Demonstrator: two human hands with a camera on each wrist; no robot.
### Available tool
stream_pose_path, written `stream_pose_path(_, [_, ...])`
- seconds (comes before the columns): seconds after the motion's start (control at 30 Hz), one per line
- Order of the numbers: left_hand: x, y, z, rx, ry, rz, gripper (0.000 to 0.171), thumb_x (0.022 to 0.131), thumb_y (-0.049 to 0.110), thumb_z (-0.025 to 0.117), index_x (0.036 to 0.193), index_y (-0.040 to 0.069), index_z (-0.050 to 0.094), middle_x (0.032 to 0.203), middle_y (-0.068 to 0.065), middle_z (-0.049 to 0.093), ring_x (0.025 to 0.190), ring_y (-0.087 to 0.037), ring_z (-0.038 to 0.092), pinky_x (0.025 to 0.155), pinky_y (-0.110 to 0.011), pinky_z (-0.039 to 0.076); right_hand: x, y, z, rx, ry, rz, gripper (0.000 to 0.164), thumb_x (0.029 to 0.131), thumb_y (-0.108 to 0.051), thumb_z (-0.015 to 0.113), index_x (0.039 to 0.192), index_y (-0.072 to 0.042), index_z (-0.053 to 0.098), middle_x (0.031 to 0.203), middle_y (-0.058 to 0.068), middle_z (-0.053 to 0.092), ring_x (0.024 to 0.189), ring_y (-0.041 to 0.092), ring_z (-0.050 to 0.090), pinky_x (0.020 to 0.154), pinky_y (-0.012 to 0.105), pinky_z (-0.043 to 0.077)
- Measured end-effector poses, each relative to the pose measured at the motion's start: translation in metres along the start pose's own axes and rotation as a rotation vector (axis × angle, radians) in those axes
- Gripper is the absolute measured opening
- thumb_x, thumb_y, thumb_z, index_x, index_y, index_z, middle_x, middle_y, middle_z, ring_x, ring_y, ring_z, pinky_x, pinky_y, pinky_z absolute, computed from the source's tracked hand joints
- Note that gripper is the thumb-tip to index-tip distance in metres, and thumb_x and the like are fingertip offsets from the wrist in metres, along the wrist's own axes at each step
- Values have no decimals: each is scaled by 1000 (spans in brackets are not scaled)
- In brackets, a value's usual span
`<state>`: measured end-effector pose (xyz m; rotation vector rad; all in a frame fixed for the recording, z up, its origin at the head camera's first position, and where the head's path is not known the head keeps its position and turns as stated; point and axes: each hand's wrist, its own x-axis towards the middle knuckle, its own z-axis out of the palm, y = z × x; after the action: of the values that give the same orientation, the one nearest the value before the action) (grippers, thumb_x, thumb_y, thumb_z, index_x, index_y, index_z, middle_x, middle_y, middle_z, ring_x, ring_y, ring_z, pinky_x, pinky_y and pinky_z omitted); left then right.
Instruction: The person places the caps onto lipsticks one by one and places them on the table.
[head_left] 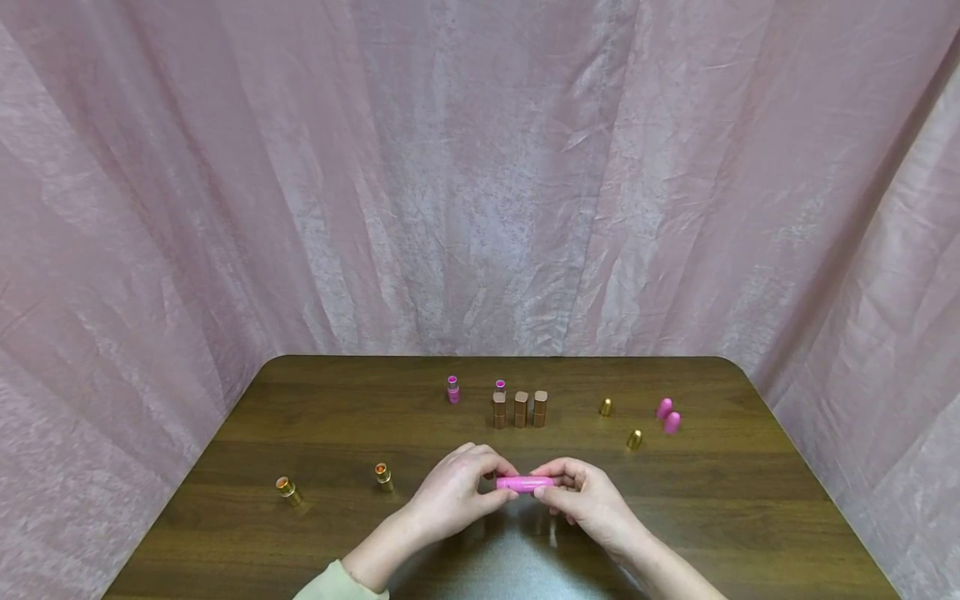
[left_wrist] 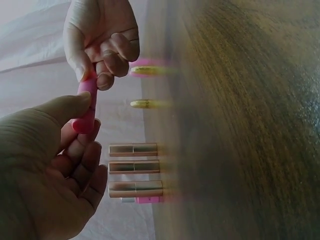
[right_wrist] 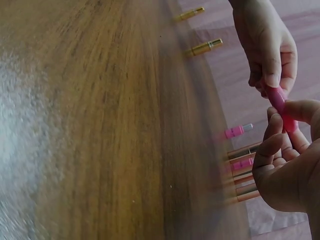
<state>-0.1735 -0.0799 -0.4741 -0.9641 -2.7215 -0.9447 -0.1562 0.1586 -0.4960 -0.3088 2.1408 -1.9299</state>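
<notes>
Above the near middle of the table, a closed pink lipstick lies level between the two hands. My left hand pinches one end of it between thumb and fingers. The other end is pinched by my right hand. In the left wrist view the pink lipstick shows its rounded near end. Beyond the hands stand three closed rose-gold lipsticks in a row. To the left, two uncapped gold lipsticks stand upright.
At the back of the wooden table is an uncapped pink lipstick; another pink one is partly hidden behind the rose-gold row. On the right stand two gold caps and two pink caps. A pink curtain surrounds the table.
</notes>
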Motion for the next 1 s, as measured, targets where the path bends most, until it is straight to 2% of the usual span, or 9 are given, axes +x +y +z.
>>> stream_pose_path(0.3, [1, 2, 9, 97, -32, 4, 16, 87, 36, 81, 98, 28, 74, 94, 21, 63, 89, -3, 56, 81, -25, 46, 0, -8, -2, -20, 2, -25, 35, 90, -16, 78, 117, 3, 66, 81, 6, 64, 64, 11, 53, 52, 19, 40])
stream_pose_path(0.53, [12, 1, 23, 104, -49, -1, 13, 86, 32, 80, 96, 29, 71, 92, 21, 62, 87, -3, 55, 76, -21, 45, 0, -14, -7, -31, 6, -46, 35, 93, -18, 76, 119, 2, 66, 96, 13, 69, 70, 12, 57, 53, 20, 41])
stream_pose_path(0.67, [18, -2, 30, 47, -64, -63, 13, 86, 32, 80, 96, 30, 72, 89, 22, 62, 86, -3, 55, 74, -22, 45, 0, -17, -16, -31, 43, -53, 31, 93, -17, 75, 117, 1, 67, 94, 16, 68, 69, 14, 58, 53, 20, 42])
stream_pose_path(0.8, [25, -6, 36, -58, -69, -146, 14, 86, 31, 81, 97, 30, 72, 86, 22, 62, 81, -2, 55, 71, -24, 45, -1, -17, -30, -82, 92, -72, 29, 94, -14, 74, 116, 3, 67, 90, 11, 65, 71, 15, 59, 58, 23, 47])
stream_pose_path(0.9, [32, -8, 40, -128, -49, -198, 14, 86, 28, 81, 97, 28, 73, 85, 20, 63, 75, -1, 55, 67, -24, 46, -2, -14, -42, -189, 129, -100, 24, 94, -14, 73, 113, 0, 69, 88, 10, 66, 72, 14, 61, 63, 26, 51])
stream_pose_path(1.0, [40, -11, 46, -156, -24, -243, 15, 86, 25, 81, 98, 24, 73, 83, 19, 64, 72, 0, 56, 65, -25, 46, -3, -9, -52, -355, 168, -126, 16, 94, -14, 73, 109, -9, 72, 86, 6, 67, 71, 12, 60, 65, 27, 50])
